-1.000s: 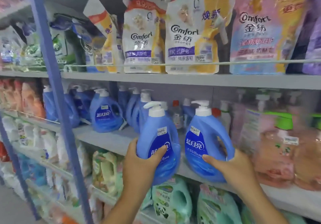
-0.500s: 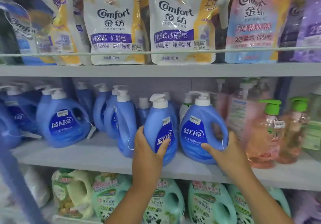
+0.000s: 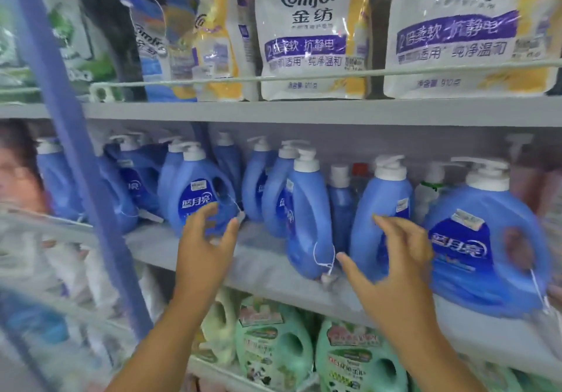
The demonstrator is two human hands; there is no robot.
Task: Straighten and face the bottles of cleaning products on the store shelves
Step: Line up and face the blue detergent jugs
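**Head view: both hands spread, reaching for blue bottles on the middle shelf**

Head view only. The left hand [image 3: 206,233] is raised in front of a front-facing blue bottle [image 3: 197,200], fingers spread and relaxed, holding nothing; motion blur hides whether the fingertips touch it. That bottle already shows its label, so the reach seems meant to nudge it square. The right hand [image 3: 392,257] is likewise spread and grasping nothing, just beside a side-on blue bottle [image 3: 380,218] whose label is turned away, probably the next one to rotate. Between the hands a narrow blue bottle [image 3: 307,221] stands edge-on, a string tag dangling from it. At far right a large blue bottle [image 3: 486,245] faces out at the front edge of the middle shelf [image 3: 267,267].

Comfort refill pouches [image 3: 310,32] stand on the shelf above behind a rail, green bottles [image 3: 273,346] fill the shelf below, and a blue upright post [image 3: 76,178] crosses the left. The packed row leaves little room for turning, and the loose tags could snag.
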